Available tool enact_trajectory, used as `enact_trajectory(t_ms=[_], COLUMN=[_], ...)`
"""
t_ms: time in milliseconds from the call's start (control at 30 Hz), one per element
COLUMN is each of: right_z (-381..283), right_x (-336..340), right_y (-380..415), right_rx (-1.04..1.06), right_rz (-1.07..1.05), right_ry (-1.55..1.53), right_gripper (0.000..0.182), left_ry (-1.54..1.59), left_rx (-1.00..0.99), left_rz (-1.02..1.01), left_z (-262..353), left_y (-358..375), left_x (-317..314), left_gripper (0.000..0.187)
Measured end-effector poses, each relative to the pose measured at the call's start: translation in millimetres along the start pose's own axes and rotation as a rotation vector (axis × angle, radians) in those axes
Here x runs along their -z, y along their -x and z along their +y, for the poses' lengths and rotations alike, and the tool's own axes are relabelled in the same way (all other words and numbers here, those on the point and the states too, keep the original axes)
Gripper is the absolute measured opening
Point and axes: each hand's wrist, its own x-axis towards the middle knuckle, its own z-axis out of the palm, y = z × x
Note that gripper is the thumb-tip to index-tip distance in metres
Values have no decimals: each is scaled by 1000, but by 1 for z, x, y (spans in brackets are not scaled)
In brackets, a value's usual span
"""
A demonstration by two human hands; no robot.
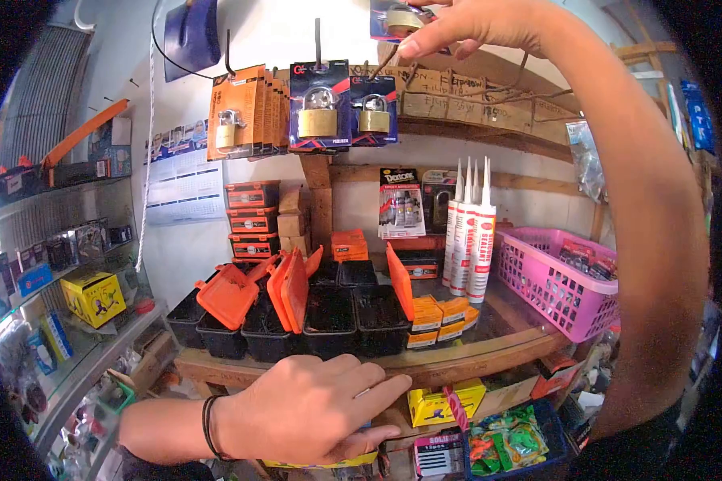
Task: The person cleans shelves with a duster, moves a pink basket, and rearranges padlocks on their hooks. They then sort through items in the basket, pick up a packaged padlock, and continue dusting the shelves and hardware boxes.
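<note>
My right hand (485, 28) is raised at the top, thumb and fingers closed on a carded padlock (399, 20), partly cut off by the frame edge and covered by the fingers. To its left, more carded padlocks hang on metal hooks: an orange pack (237, 112), a large blue pack (319, 108) and a smaller blue pack (374, 112). Low in front, my left hand (317, 409) is empty, its fingers stretched out palm down by the wooden shelf edge (489, 357). A dark band circles its wrist.
On the shelf stand black boxes (330, 317) with orange lids (289, 293), small orange boxes (425, 314), sealant tubes (477, 248) and a pink basket (553, 280). A yellow box (449, 402) and a blue tray (557, 425) sit below. A glass case (72, 188) stands left.
</note>
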Motion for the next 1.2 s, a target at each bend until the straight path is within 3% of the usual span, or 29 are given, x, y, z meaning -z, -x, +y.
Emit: enact_trajectory(t_ms=[267, 367, 633, 767, 933, 1000, 1067, 1133, 1200], right_z=[-25, -14, -16, 2, 5, 9, 14, 20, 15], right_x=[9, 3, 8, 6, 2, -15, -27, -34, -37], right_y=[6, -6, -9, -5, 11, 13, 6, 1, 3], right_rx=[-119, -55, -114, -62, -47, 91, 88, 122, 131], right_rz=[-107, -113, -107, -157, -154, -4, 42, 101, 80], right_ry=[65, -26, 43, -90, -204, -202, -172, -141, -99], right_gripper=[105, 104, 105, 105, 104, 83, 88, 98, 98], left_ry=[107, 159, 323, 317, 379, 399, 418, 487, 488], left_rx=[-54, -72, 60, 41, 63, 58, 50, -32, -34], left_rz=[-35, -77, -449, -403, -488, -520, -551, -386, -423], left_z=[9, 13, 28, 28, 30, 31, 34, 38, 39], left_y=[5, 5, 6, 16, 15, 8, 1, -5, -8], left_x=[-10, -7, 4, 2, -2, 0, 0, -3, -2], left_gripper=[40, 41, 54, 52, 51, 51, 51, 50, 50])
